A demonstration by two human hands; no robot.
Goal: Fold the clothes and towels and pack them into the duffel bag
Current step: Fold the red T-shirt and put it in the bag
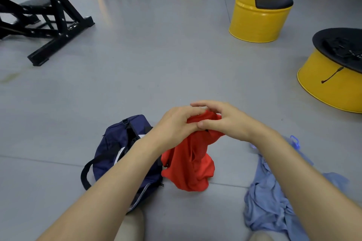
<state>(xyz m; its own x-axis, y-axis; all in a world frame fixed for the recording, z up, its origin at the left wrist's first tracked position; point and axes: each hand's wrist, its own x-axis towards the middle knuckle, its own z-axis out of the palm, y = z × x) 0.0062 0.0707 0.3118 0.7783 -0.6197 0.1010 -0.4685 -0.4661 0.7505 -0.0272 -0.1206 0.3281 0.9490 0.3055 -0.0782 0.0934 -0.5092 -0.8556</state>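
Both hands meet at the top edge of the red garment, and each has a closed grip on it: the left hand has its fingers curled around a bunch of the cloth, and the right hand pinches the same edge between thumb and fingers, so the two grips touch each other. From the grips the red garment hangs down toward 6 o'clock, with its long axis about vertical, and its lower end lies crumpled on the floor. It is not yet spread, so I judge that the step in hand is to find the edges and open the cloth before folding. The relation that matters is this: the cloth is below the grips and the hands are together in the middle, so they would need to part toward 9 and 3 o'clock to stretch it. The duffel bag lies at about 8 o'clock from the grips, just beside the red garment and nearer to the left hand; the left forearm hides part of its opening. A blue shirt lies crumpled at about 4 o'clock, nearer to the right hand
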